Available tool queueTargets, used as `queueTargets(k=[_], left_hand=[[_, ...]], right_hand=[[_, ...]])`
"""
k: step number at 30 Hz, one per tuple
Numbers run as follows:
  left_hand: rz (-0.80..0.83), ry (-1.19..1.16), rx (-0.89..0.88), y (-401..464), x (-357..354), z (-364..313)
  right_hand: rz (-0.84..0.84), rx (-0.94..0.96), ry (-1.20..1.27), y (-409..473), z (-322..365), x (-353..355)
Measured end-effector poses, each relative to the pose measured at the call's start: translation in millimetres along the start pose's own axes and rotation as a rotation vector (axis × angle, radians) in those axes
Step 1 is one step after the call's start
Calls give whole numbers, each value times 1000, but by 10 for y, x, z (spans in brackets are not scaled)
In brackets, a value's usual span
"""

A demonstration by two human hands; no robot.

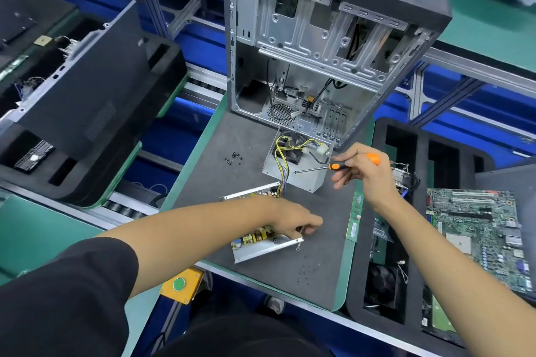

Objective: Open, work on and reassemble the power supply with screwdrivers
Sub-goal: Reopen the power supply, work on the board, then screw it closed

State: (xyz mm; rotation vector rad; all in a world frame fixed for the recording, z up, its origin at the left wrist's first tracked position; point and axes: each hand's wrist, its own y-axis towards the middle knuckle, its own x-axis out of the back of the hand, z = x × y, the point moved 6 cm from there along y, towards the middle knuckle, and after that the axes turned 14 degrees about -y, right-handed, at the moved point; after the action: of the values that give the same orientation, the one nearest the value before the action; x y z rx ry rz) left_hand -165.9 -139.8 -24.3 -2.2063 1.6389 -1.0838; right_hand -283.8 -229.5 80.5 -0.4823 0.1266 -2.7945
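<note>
The power supply lies opened in two parts on the grey mat (307,275). Its metal cover with the fan (301,177) sits near the tower. Its base tray with the circuit board (261,243) lies nearer me, joined to the cover by yellow and purple wires (282,171). My left hand (293,220) reaches over the board, its fingers curled at the tray's right edge; what they pinch is hidden. My right hand (358,168) grips an orange and black screwdriver (336,166), its shaft pointing left above the cover.
An open computer tower (319,46) stands upright behind the mat. Several loose screws (233,158) lie left of the cover. A memory stick (355,216) lies at the mat's right edge. A black foam tray (412,240) holds a motherboard (478,238). A green button (179,284) sits below.
</note>
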Motion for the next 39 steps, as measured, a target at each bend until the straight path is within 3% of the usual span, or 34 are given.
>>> queueTargets(k=[3, 7, 11, 13, 20, 22, 24, 27, 29, 32, 39], left_hand=[[100, 70, 131, 31, -83, 48], [104, 63, 293, 85, -62, -10], [114, 153, 151, 158, -5, -109], [208, 147, 154, 100, -9, -88], [223, 369, 52, 186, -74, -181], [185, 437, 12, 199, -75, -126], [47, 482, -111, 218, -57, -96], [-62, 409, -245, 86, 47, -11], [-108, 156, -213, -84, 120, 109], [-258, -15, -206, -279, 168, 255], [-360, 130, -208, -519, 72, 250]], right_hand=[[-7, 4, 7, 1, 13, 23], [-12, 7, 10, -5, 46, 34], [-11, -5, 28, -5, 86, 12], [-12, -4, 38, -5, 112, -4], [-11, 12, 45, -9, 207, -51], [-13, 12, 59, -9, 217, -61], [-14, 14, 60, -12, 223, -67], [-17, 14, 50, -2, 222, -73], [-20, 10, 39, 10, 210, -76], [-17, 8, 32, 31, 188, -89], [15, 5, 22, 64, 150, -207]])
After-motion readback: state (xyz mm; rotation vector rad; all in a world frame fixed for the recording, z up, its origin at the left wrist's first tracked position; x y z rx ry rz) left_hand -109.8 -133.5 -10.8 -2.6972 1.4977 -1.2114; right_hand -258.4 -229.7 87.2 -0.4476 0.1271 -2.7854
